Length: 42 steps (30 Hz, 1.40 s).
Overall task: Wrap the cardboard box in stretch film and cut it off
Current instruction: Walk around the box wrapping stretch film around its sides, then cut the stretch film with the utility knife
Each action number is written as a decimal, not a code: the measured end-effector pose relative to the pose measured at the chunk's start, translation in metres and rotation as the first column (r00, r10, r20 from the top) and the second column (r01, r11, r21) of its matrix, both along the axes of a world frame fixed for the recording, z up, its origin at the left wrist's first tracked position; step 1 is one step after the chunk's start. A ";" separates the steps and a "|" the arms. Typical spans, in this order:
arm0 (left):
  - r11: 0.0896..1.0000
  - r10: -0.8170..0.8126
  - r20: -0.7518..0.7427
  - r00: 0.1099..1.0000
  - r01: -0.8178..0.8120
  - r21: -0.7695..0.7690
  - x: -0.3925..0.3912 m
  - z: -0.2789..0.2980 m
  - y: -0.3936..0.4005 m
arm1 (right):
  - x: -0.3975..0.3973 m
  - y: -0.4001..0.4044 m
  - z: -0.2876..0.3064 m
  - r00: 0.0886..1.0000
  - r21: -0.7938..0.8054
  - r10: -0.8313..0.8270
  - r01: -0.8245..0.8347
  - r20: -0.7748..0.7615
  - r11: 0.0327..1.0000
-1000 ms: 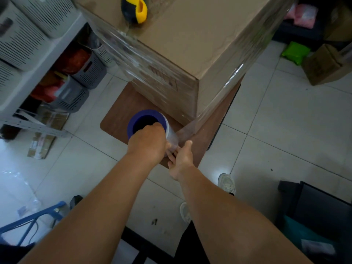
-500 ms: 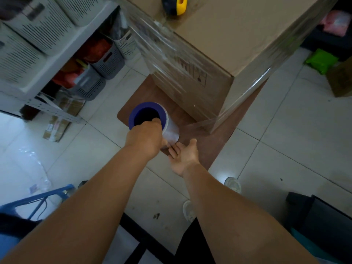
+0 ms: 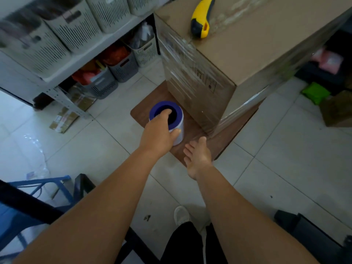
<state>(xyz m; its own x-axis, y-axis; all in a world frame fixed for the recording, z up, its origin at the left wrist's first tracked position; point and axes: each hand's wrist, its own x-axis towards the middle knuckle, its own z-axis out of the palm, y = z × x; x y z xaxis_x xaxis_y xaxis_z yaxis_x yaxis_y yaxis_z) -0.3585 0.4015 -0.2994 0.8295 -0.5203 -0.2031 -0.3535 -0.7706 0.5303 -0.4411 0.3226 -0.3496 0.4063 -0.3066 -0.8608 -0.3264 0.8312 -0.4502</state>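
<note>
Your left hand is clamped on the film roll, fingers hooked down inside the blue core and thumb pressed on the outer wall. The roll stands upright, low beside the near face of the box, over the brown board that the box sits on. Your right hand is flat and relaxed, fingers straight, palm turned toward the roll, holding nothing, just beside the box's bottom corner. Film already shines across the box's sides, bunched at that lower corner. A yellow cutter lies on top of the box. Grey baskets sit under the shelf on your left.
</note>
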 end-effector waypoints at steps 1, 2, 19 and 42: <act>0.997 0.053 -0.014 0.999 -0.053 -0.059 -0.004 0.004 0.002 | -0.004 0.000 0.010 0.999 -0.059 0.034 -0.034 -0.011 0.998; 0.988 0.101 -0.028 0.995 -0.103 -0.113 -0.008 0.007 0.004 | -0.007 0.001 0.020 0.998 -0.112 0.062 -0.063 -0.014 0.992; 0.794 0.227 -0.165 0.960 -0.280 -0.540 0.011 0.139 -0.036 | 0.042 -0.044 0.193 0.945 -0.778 0.279 -0.045 0.169 0.626; 0.895 0.343 -0.057 0.938 -0.345 -0.282 0.102 0.117 -0.159 | 0.205 -0.173 0.180 0.822 -0.785 0.458 -0.516 -0.339 0.344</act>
